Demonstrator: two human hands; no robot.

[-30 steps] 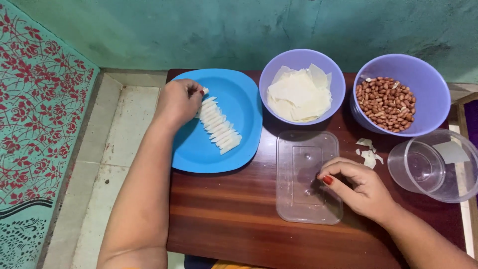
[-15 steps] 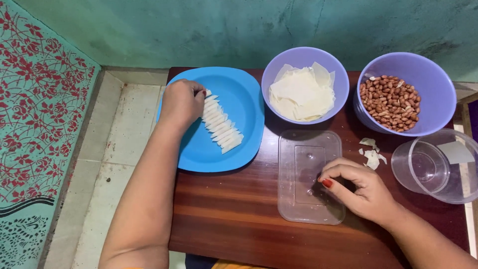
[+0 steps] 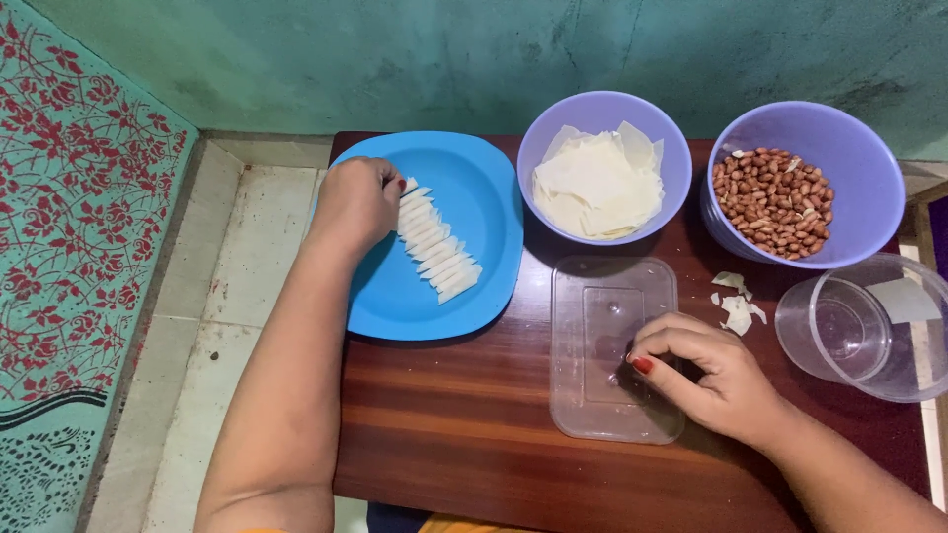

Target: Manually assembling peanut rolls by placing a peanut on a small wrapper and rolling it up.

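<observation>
Blue plate (image 3: 484, 212) under left hand (image 3: 357, 202).

A purple bowl of peanuts (image 3: 775, 202) beside a clear cup (image 3: 869, 331).

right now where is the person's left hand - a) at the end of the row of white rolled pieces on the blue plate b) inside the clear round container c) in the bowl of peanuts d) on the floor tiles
a: the left hand rests on the blue plate, fingertips at the top end of the row of white rolled pieces.
</observation>
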